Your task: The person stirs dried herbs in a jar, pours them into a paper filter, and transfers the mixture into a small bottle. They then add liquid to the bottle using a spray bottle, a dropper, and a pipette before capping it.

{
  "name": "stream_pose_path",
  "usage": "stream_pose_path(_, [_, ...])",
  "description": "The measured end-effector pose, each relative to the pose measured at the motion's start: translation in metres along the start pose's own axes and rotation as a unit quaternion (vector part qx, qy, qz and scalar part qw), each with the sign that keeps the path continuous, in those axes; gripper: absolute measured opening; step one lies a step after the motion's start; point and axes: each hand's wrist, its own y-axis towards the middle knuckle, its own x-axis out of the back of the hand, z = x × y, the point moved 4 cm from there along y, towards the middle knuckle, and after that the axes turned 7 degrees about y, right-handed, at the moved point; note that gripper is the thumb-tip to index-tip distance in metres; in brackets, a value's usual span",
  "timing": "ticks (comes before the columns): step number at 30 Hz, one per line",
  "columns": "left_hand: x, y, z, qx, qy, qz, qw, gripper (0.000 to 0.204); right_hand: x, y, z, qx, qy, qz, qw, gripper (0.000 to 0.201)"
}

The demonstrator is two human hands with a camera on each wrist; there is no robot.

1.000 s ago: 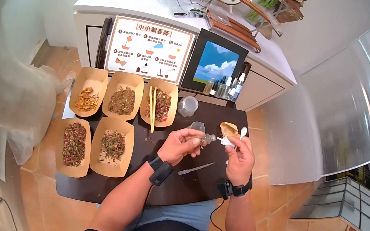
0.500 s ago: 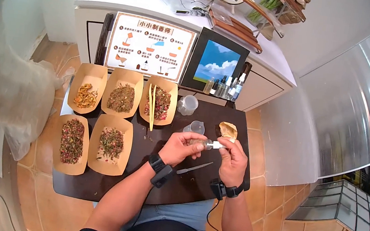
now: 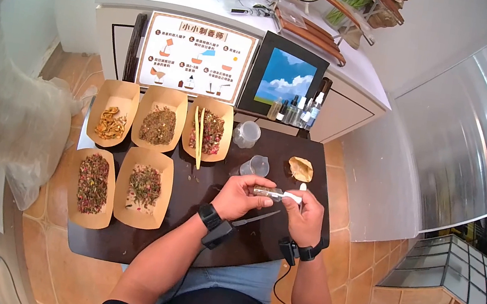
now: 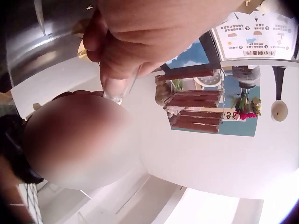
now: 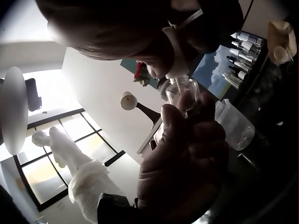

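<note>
Left hand [image 3: 236, 197] — thumb and fingers pinching small, clear, cylindrical bottle [image 3: 267, 192]; right hand [image 3: 307, 218] — fingers gripping white plastic cap [image 3: 291, 198] at bottle's mouth.

The head view looks forward and down from well above the dark brown, smooth worktop [image 3: 100, 241], facing the black-framed, rectangular picture of blue sky and clouds [image 3: 286, 82] beyond it. Upside down, the left wrist view looks very close past the left hand [image 4: 154, 39] toward that picture; the right wrist view, turned sideways and equally near, shares it.
</note>
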Motion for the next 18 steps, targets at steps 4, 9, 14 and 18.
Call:
stream_pose_path(4, [-0.002,-0.001,0.003,-0.015,-0.023,0.008,1.000,0.038,0.006,-0.006,-0.025,-0.101,-0.059,0.040,0.992,0.026])
stream_pose_path(9, [0.002,0.002,0.008,0.008,-0.003,0.014,1.000,0.038,-0.008,-0.004,0.000,-0.029,0.097,-0.049,0.994,0.032])
stream_pose_path(14, [0.003,0.001,0.008,0.009,-0.019,0.011,1.000,0.038,-0.001,-0.007,-0.007,-0.127,-0.081,0.036,0.988,0.026])
stream_pose_path(18, [0.001,0.003,0.009,0.003,-0.059,0.018,0.998,0.040,-0.002,-0.009,-0.014,-0.051,0.028,-0.009,0.998,0.029])
